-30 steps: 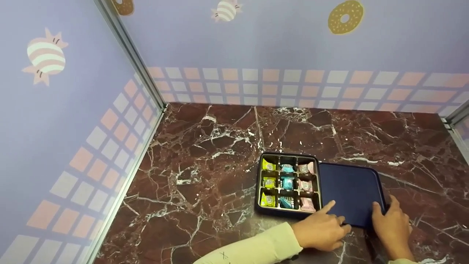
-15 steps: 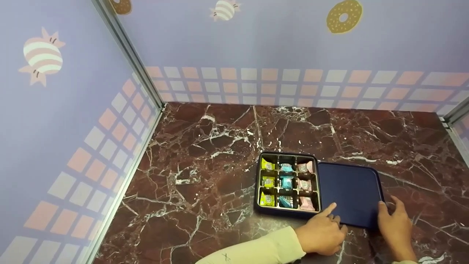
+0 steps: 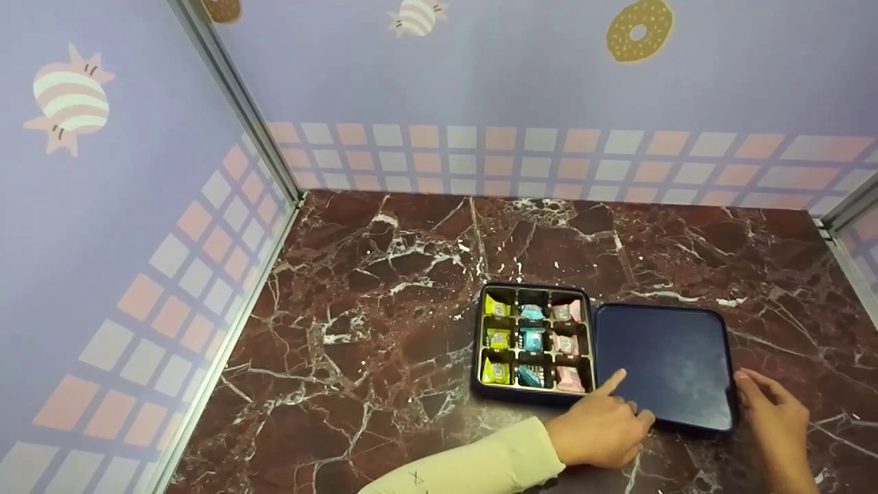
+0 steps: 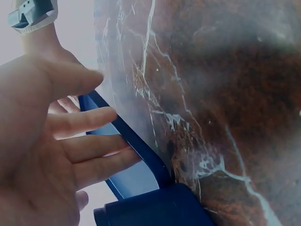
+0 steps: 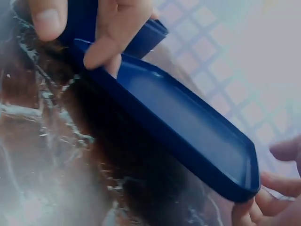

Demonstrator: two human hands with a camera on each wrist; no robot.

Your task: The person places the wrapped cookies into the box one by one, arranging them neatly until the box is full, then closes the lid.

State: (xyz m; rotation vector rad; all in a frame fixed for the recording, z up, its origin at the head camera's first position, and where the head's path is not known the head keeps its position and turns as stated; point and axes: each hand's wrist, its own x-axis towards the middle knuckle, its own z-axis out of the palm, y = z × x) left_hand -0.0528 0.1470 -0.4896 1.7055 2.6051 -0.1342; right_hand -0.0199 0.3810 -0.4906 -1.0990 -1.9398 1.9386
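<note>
A dark blue box (image 3: 483, 392) holds yellow, blue and pink wrapped sweets (image 3: 532, 339), one in each compartment. Its blue lid (image 3: 665, 363) adjoins its right side, inner face up, with the right side raised. My left hand (image 3: 600, 432) reaches over the lid's near left corner, index finger stretched out; in the left wrist view its fingers (image 4: 96, 153) lie fairly straight against the rim, thumb apart. At the near right corner, my right hand (image 3: 778, 422) holds the lid's edge. The right wrist view shows curled fingers (image 5: 265, 205) under that corner.
Dark red marble-patterned tabletop (image 3: 357, 329) surrounds the box and lid. Purple panels with candy and doughnut prints form a back wall (image 3: 521, 82) and a left wall (image 3: 116, 206). Metal rails (image 3: 240, 103) run along their joints.
My right hand has moved rightward along with the lid's right edge, which has risen and now catches light. The left hand has barely moved, and the box stays in place.
</note>
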